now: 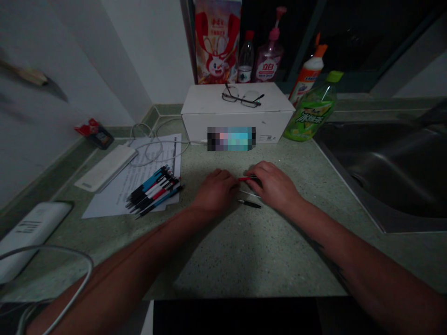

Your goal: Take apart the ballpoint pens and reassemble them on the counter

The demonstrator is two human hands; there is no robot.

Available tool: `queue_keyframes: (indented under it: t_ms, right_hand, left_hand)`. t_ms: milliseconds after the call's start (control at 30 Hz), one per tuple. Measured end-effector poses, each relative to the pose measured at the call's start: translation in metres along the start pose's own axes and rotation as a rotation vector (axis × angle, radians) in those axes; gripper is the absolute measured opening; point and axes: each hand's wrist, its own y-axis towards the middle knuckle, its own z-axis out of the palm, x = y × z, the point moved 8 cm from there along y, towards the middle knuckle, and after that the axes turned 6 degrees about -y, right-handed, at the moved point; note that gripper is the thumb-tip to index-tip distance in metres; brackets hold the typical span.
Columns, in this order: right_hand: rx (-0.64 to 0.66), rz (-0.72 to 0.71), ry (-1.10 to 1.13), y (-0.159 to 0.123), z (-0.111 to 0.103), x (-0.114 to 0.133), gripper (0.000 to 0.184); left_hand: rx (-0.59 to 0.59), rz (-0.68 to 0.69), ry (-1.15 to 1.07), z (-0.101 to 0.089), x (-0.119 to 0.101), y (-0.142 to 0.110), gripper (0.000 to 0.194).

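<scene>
Over the middle of the counter, my right hand pinches a small red pen part between thumb and fingers. My left hand is closed beside it, fingers curled, its fingertips close to the red part's left end; what it holds, if anything, is hidden. Between the hands, a thin pale stick like a pen refill lies near my right thumb. Just below is a black pen part with a light tip, lying on the counter. A pile of pens, blue, black, white and red, rests left of my left hand.
Printed paper lies under the pens, with a white power bank and cable by it. A white box carrying glasses stands behind my hands. A green bottle and metal sink are at right.
</scene>
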Motion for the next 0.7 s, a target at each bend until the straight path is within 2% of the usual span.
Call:
queue_keyframes:
  t_ms: [200,400,700]
  right_hand:
    - [0.057,-0.032,-0.054,0.001,0.004,0.001,0.012]
    - [0.056,-0.064,-0.01,0.001,0.001,0.007,0.01]
    - [0.049,-0.108,0.027,-0.001,0.001,0.015,0.008]
  left_hand:
    - [-0.002,-0.016,0.0,-0.003,0.001,-0.002,0.014]
    - [-0.1,-0.115,-0.018,-0.01,0.015,-0.003,0.012]
    - [-0.163,-0.065,-0.16,-0.016,0.012,-0.005,0.011]
